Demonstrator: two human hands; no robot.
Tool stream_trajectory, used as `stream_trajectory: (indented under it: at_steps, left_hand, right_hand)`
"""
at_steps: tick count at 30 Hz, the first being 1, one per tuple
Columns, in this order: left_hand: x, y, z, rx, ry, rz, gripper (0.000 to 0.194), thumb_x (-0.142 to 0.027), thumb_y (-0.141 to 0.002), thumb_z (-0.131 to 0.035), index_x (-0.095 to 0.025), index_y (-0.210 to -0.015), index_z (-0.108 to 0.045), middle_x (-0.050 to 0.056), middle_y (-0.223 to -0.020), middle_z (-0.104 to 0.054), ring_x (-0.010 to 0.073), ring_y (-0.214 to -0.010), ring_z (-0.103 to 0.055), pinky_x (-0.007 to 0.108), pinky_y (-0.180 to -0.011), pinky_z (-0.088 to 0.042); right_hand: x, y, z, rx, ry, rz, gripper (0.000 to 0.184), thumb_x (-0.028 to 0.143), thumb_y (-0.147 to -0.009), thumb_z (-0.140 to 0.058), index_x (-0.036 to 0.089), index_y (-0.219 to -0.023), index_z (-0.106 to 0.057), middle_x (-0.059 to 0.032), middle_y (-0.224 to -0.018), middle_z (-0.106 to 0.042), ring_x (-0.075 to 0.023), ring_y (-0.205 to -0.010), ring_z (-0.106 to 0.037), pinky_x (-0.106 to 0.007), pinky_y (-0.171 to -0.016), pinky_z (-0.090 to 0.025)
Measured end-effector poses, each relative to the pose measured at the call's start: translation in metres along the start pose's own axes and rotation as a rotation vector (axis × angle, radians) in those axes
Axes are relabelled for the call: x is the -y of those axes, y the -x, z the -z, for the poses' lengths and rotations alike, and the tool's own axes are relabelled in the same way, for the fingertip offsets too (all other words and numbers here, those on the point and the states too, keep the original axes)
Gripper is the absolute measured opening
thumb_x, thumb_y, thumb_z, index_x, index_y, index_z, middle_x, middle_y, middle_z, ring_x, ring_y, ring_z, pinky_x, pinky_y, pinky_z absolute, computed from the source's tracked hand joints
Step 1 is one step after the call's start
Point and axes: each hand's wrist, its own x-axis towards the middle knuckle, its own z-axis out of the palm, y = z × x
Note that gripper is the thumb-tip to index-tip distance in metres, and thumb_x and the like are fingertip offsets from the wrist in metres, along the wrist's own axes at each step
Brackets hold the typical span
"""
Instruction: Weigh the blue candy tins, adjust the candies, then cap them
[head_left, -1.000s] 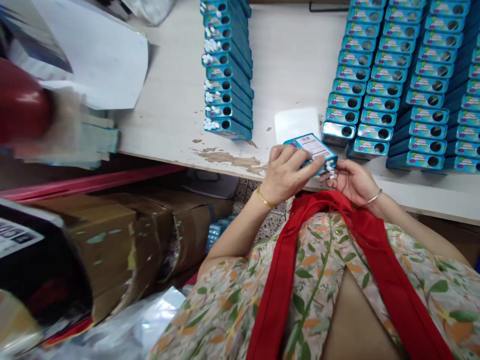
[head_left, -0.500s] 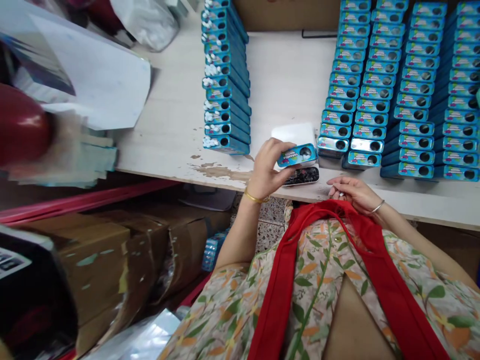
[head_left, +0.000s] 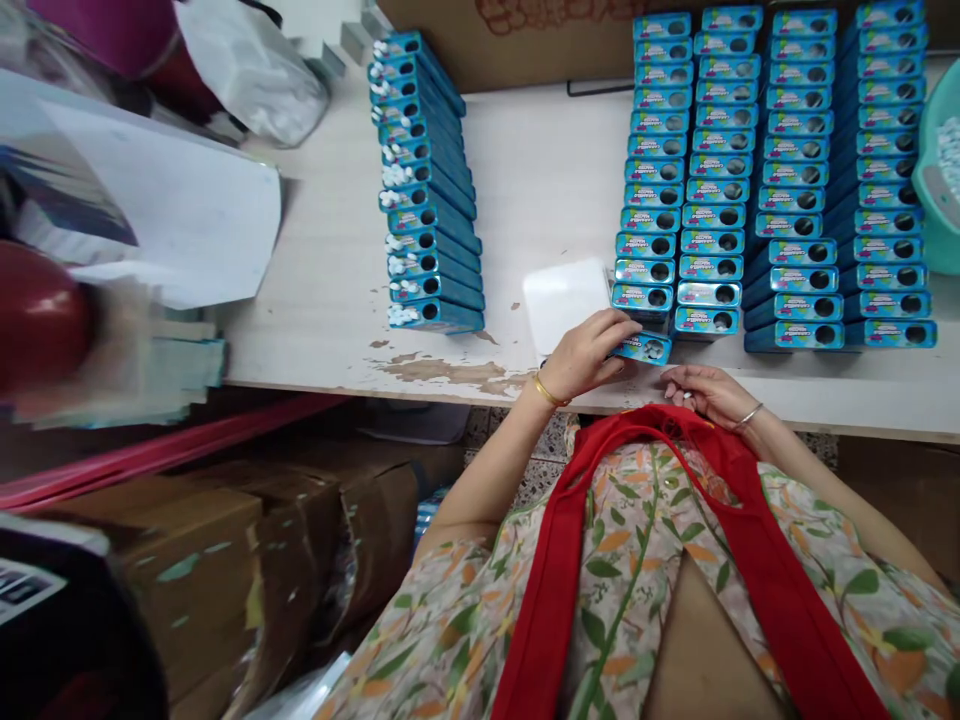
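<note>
Tins [head_left: 651, 195] stand in five rows; one of two hands [head_left: 589, 352] grips one.

My white tabletop [head_left: 540, 180] — worn brown near its front edge — carries one row of blue tins [head_left: 442, 222] on my left, a flat white piece [head_left: 564, 297] mid-table, and four tin rows [head_left: 718, 190] on my right.

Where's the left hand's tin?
Right of centre in the head view, the tin is against the left hand, at the near end of a tin column.
</note>
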Motion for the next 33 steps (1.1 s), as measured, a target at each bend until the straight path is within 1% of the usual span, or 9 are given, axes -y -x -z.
stream_trajectory:
  at_steps: [6, 12, 16, 18, 22, 24, 27, 29, 33]
  left_hand:
    - [0.005, 0.010, 0.003, -0.091, -0.032, 0.079, 0.044, -0.014, -0.086, -0.056, -0.018, -0.129, -0.050, 0.012, -0.116, -0.060, 0.0227, -0.106, -0.061, 0.037, -0.087, -0.057]
    - [0.002, -0.006, -0.006, -0.128, -0.210, -0.030, 0.041, -0.019, -0.090, -0.058, -0.016, -0.130, -0.052, 0.013, -0.116, -0.061, 0.0249, -0.103, -0.059, 0.040, -0.082, -0.054]
    - [0.004, -0.015, -0.017, -0.210, -0.335, 0.006, 0.041, -0.031, -0.094, -0.060, -0.019, -0.133, -0.055, 0.013, -0.116, -0.062, 0.0276, -0.109, -0.056, 0.043, -0.085, -0.047]
    - [0.009, -0.017, -0.022, -0.166, -0.323, 0.014, 0.044, -0.034, -0.095, -0.059, -0.022, -0.137, -0.054, 0.012, -0.120, -0.063, 0.0273, -0.113, -0.054, 0.044, -0.092, -0.044]
    - [0.018, -0.021, -0.033, 0.034, -0.291, 0.025, 0.044, -0.040, -0.096, -0.056, -0.028, -0.139, -0.054, 0.010, -0.126, -0.063, 0.0258, -0.113, -0.056, 0.045, -0.096, -0.043]
    - [0.017, -0.022, -0.034, 0.037, -0.330, 0.045, 0.040, -0.042, -0.098, -0.053, -0.030, -0.136, -0.056, 0.007, -0.126, -0.064, 0.0239, -0.114, -0.058, 0.044, -0.098, -0.044]
    - [0.011, -0.014, -0.026, -0.086, -0.394, 0.142, 0.048, -0.060, -0.097, -0.048, -0.033, -0.136, -0.054, 0.004, -0.128, -0.063, 0.0211, -0.120, -0.057, 0.040, -0.102, -0.043]
    - [0.012, 0.001, -0.015, -0.196, -0.407, 0.270, 0.063, -0.073, -0.095, -0.039, -0.027, -0.137, -0.053, 0.008, -0.128, -0.061, 0.0225, -0.123, -0.055, 0.041, -0.104, -0.043]
    - [0.024, 0.054, -0.001, -0.416, -0.380, 0.638, 0.068, -0.062, -0.104, -0.015, -0.011, -0.132, -0.051, 0.017, -0.122, -0.058, 0.0204, -0.118, -0.054, 0.043, -0.092, -0.045]
  right_hand:
    - [-0.002, -0.017, 0.004, 0.020, 0.051, 0.012, 0.027, 0.031, -0.072, -0.082, 0.012, -0.089, -0.073, -0.0049, -0.073, -0.069, -0.0084, -0.054, -0.060, -0.015, -0.043, -0.045]
    - [-0.005, -0.018, 0.004, 0.002, 0.073, -0.006, 0.026, 0.032, -0.071, -0.081, 0.014, -0.089, -0.074, -0.0029, -0.072, -0.067, -0.0084, -0.054, -0.058, -0.017, -0.045, -0.045]
    - [-0.004, -0.014, 0.007, -0.004, 0.083, 0.003, 0.028, 0.038, -0.070, -0.083, 0.017, -0.089, -0.076, -0.0026, -0.074, -0.066, -0.0088, -0.057, -0.058, -0.017, -0.046, -0.045]
    - [-0.003, -0.015, 0.009, -0.005, 0.103, 0.006, 0.033, 0.041, -0.068, -0.086, 0.018, -0.090, -0.076, -0.0024, -0.075, -0.066, -0.0088, -0.058, -0.058, -0.017, -0.046, -0.045]
    - [-0.002, -0.021, 0.012, 0.006, 0.155, 0.010, 0.032, 0.043, -0.068, -0.085, 0.020, -0.089, -0.077, -0.0038, -0.077, -0.067, -0.0103, -0.057, -0.058, -0.019, -0.046, -0.047]
    - [-0.002, -0.022, 0.012, 0.005, 0.180, 0.024, 0.031, 0.042, -0.069, -0.085, 0.020, -0.089, -0.077, -0.0047, -0.077, -0.067, -0.0111, -0.056, -0.058, -0.021, -0.045, -0.047]
    - [0.000, -0.023, 0.010, -0.006, 0.199, 0.054, 0.035, 0.041, -0.068, -0.085, 0.019, -0.094, -0.075, -0.0055, -0.077, -0.068, -0.0112, -0.055, -0.058, -0.022, -0.045, -0.047]
    - [0.001, -0.027, 0.007, -0.017, 0.203, 0.067, 0.035, 0.039, -0.067, -0.086, 0.018, -0.092, -0.073, -0.0058, -0.076, -0.068, -0.0112, -0.055, -0.058, -0.021, -0.044, -0.046]
    - [-0.003, -0.050, -0.005, -0.008, 0.234, 0.060, 0.024, 0.034, -0.072, -0.084, 0.017, -0.074, -0.067, -0.0055, -0.061, -0.063, -0.0090, -0.045, -0.050, -0.021, -0.038, -0.039]
